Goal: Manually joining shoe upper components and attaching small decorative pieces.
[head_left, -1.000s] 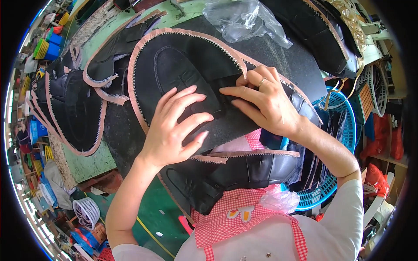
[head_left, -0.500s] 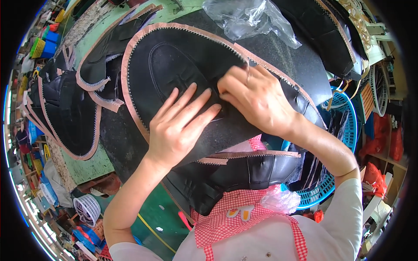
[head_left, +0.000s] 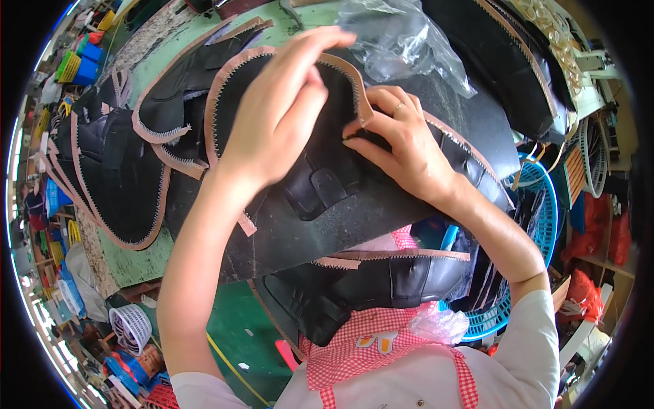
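A black leather shoe upper (head_left: 327, 187) with a pinkish strip zigzag-stitched along its rim lies on a dark board (head_left: 272, 235). My right hand (head_left: 402, 143) grips its right edge between thumb and fingers, and that edge is bent upward. Over the upper's left part hovers my left hand (head_left: 279, 116), its fingers stretched toward the far rim and nothing seen in it. Whether its fingers touch the strip cannot be made out. Nearer me, another black upper (head_left: 371, 283) with the same edging rests against my red checked apron (head_left: 347, 327).
More edged black uppers (head_left: 119, 174) are piled at the left on the green table (head_left: 129, 262). At the far right lie other black pieces (head_left: 504, 68), beside a clear plastic bag (head_left: 409, 44). A blue basket (head_left: 545, 218) stands right of the board.
My left hand has lifted from flat on the upper and swung away from me, toward its far rim. The upper's right edge, in my right hand, is now folded up.
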Action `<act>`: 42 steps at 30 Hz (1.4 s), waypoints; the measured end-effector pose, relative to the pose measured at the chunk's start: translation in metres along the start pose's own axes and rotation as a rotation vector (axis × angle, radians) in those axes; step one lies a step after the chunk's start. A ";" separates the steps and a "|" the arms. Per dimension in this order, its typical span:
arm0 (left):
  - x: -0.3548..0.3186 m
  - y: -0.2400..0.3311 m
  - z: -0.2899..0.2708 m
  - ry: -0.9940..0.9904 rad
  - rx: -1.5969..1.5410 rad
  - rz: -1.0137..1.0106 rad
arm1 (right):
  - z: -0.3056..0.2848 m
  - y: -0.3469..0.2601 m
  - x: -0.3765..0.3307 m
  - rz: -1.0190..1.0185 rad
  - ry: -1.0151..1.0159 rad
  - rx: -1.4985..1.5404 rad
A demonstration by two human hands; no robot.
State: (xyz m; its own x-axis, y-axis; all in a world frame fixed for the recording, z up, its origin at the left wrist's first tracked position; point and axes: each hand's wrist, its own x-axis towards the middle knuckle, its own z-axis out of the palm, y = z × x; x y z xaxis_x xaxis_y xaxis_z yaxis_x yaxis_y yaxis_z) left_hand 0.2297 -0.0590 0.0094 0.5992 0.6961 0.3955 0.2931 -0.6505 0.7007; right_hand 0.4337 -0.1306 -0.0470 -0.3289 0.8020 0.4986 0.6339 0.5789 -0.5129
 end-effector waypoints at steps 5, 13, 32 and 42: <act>0.029 -0.022 0.010 -0.081 0.278 0.051 | -0.003 -0.004 -0.003 0.023 0.016 -0.022; -0.022 -0.025 -0.018 -0.344 -0.033 -0.386 | -0.008 -0.011 -0.001 -0.007 0.003 -0.032; -0.004 -0.023 -0.009 -0.390 0.056 -0.392 | 0.003 -0.016 0.002 0.054 -0.074 -0.218; 0.010 -0.026 -0.010 -0.505 0.030 -0.486 | 0.003 -0.017 0.007 0.036 -0.095 -0.263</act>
State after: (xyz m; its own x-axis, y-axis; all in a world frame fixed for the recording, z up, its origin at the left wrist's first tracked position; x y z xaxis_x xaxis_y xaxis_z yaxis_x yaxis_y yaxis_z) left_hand 0.2208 -0.0320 0.0016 0.6661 0.6881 -0.2877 0.6313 -0.3149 0.7087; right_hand 0.4186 -0.1345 -0.0375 -0.3596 0.8387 0.4091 0.8019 0.5019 -0.3241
